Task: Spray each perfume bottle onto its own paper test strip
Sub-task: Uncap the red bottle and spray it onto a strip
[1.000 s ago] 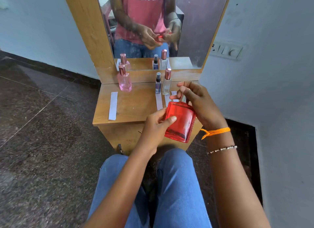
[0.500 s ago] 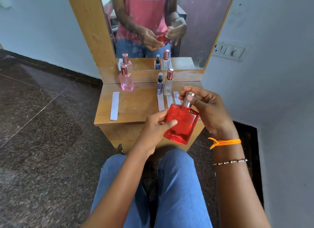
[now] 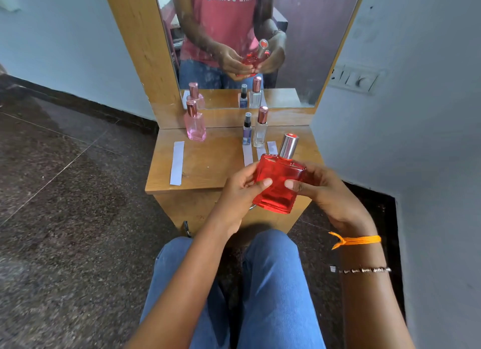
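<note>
I hold a flat red perfume bottle (image 3: pixel 277 178) with a silver cap above the front edge of the wooden shelf (image 3: pixel 208 166). My left hand (image 3: pixel 240 189) grips its left side and my right hand (image 3: pixel 321 189) grips its right side, thumbs on the front face. A pink bottle (image 3: pixel 194 126) stands at the back left, with a white paper strip (image 3: pixel 177 163) in front of it. A small dark-capped blue bottle (image 3: pixel 247 131) and a tall clear bottle (image 3: pixel 261 129) stand at the back right, with strips (image 3: pixel 247 154) before them, partly hidden by the red bottle.
A mirror (image 3: pixel 299 49) rises behind the shelf and reflects the bottles and my hands. A grey wall with a switch plate (image 3: pixel 355 79) stands close on the right. My knees in blue jeans (image 3: pixel 234 283) are below the shelf, over a dark stone floor.
My right hand left the silver cap and dropped to the bottle's right side. The bottle now sits more upright, held by both hands.
</note>
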Available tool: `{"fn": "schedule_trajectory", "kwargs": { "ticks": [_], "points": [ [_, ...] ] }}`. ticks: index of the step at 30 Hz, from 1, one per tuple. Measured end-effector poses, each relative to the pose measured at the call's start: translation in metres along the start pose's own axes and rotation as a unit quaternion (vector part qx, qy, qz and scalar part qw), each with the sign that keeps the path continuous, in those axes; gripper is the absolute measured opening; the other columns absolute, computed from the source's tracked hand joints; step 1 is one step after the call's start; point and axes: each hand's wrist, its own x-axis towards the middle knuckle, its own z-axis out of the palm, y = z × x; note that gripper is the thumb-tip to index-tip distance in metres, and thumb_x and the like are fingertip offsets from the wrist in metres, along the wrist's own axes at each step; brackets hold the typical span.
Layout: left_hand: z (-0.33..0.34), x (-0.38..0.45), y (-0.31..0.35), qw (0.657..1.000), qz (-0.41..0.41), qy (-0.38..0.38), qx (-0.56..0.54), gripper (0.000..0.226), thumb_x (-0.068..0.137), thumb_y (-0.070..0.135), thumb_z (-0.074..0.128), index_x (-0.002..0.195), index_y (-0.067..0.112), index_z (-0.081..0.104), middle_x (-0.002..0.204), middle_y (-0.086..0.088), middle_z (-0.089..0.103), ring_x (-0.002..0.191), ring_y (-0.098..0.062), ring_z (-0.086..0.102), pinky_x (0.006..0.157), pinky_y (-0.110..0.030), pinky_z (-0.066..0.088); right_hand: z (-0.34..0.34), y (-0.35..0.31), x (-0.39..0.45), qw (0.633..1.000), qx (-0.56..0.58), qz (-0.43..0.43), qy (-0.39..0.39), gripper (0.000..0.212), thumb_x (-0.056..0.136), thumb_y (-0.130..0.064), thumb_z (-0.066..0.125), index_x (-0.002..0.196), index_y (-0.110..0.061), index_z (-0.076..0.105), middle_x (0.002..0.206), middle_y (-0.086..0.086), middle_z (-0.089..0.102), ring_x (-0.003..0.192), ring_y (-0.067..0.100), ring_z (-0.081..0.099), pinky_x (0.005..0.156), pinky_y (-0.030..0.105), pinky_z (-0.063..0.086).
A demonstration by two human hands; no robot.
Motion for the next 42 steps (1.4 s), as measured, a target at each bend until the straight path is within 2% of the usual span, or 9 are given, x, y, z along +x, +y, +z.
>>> {"fn": "schedule_trajectory", "kwargs": {
  "ticks": [5,8,10,14,17,23,35,39,42],
  "points": [
    [0.006,0.01,0.009,0.991,0.044,0.035,0.12,0.036,0.089,0.015,0.059,0.125,0.019,0.056,0.119,-0.005,0.065,0.11,-0.02,0.06,0.091,-0.034,0.05,0.001,0.003,0.001,0.992,-0.019,-0.04,0.119,0.031,0.077,0.0,0.071,0.105,-0.012,0.067,0.1,0.008,0.072,0.093,0.022,0.067,0.091,0.044,0.053],
    [0.008,0.014,0.011,0.948,0.108,0.1,0.283,0.035,0.091,0.015,0.055,0.125,0.019,0.056,0.125,0.001,0.059,0.115,-0.013,0.053,0.095,-0.028,0.043,0.0,0.009,0.008,0.969,-0.064,-0.034,0.234,0.023,0.078,-0.004,0.073,0.096,-0.017,0.066,0.093,0.011,0.069,0.086,0.033,0.063,0.087,0.055,0.052],
    [0.006,0.013,0.011,0.928,0.129,0.112,0.33,0.029,0.091,0.012,0.054,0.119,0.016,0.061,0.12,0.001,0.06,0.112,-0.013,0.052,0.093,-0.026,0.04,0.0,0.011,0.017,0.949,-0.088,-0.034,0.301,0.02,0.077,-0.012,0.075,0.089,-0.02,0.061,0.083,0.003,0.065,0.076,0.019,0.059,0.081,0.052,0.054],
    [0.004,0.011,0.007,0.909,0.117,0.113,0.383,0.024,0.089,0.006,0.054,0.108,0.015,0.065,0.115,-0.001,0.061,0.112,-0.019,0.052,0.097,-0.032,0.04,0.008,0.009,0.042,0.909,-0.123,-0.072,0.391,0.026,0.074,-0.023,0.077,0.085,-0.019,0.054,0.074,-0.013,0.059,0.061,-0.008,0.054,0.065,0.027,0.046],
    [0.004,0.011,0.006,0.903,0.114,0.114,0.399,0.024,0.088,0.005,0.054,0.106,0.016,0.066,0.114,0.0,0.061,0.111,-0.019,0.051,0.096,-0.032,0.04,0.017,0.006,0.064,0.898,-0.144,-0.099,0.404,0.028,0.075,-0.022,0.076,0.086,-0.018,0.051,0.078,-0.011,0.059,0.065,-0.003,0.054,0.062,0.017,0.042],
    [-0.003,0.008,0.006,0.899,0.111,0.122,0.406,0.025,0.088,0.004,0.054,0.105,0.019,0.066,0.113,0.003,0.061,0.11,-0.016,0.05,0.09,-0.022,0.037,0.025,0.007,0.091,0.882,-0.192,-0.112,0.416,0.029,0.078,-0.024,0.075,0.088,-0.019,0.048,0.087,-0.005,0.06,0.077,0.013,0.058,0.064,0.015,0.041],
    [-0.008,0.007,0.001,0.9,0.095,0.119,0.408,0.029,0.089,0.002,0.053,0.107,0.021,0.065,0.115,0.006,0.06,0.112,-0.011,0.047,0.089,-0.017,0.036,0.028,0.019,0.113,0.866,-0.256,-0.101,0.418,0.029,0.078,-0.032,0.074,0.089,-0.02,0.05,0.094,0.0,0.065,0.082,0.018,0.059,0.067,0.032,0.048],
    [-0.01,0.008,0.001,0.899,0.097,0.125,0.409,0.029,0.089,0.001,0.053,0.107,0.02,0.065,0.115,0.005,0.06,0.111,-0.012,0.048,0.088,-0.018,0.037,0.031,0.022,0.112,0.862,-0.276,-0.109,0.41,0.029,0.078,-0.033,0.074,0.092,-0.019,0.052,0.091,-0.006,0.061,0.077,0.011,0.054,0.059,0.017,0.036],
    [-0.01,0.009,0.0,0.901,0.097,0.126,0.403,0.03,0.088,0.0,0.053,0.107,0.019,0.065,0.114,0.003,0.061,0.111,-0.013,0.049,0.088,-0.019,0.038,0.034,0.024,0.112,0.859,-0.29,-0.109,0.409,0.031,0.08,-0.034,0.073,0.096,-0.017,0.053,0.093,-0.005,0.061,0.079,0.011,0.055,0.058,0.015,0.033]
  ]
}}
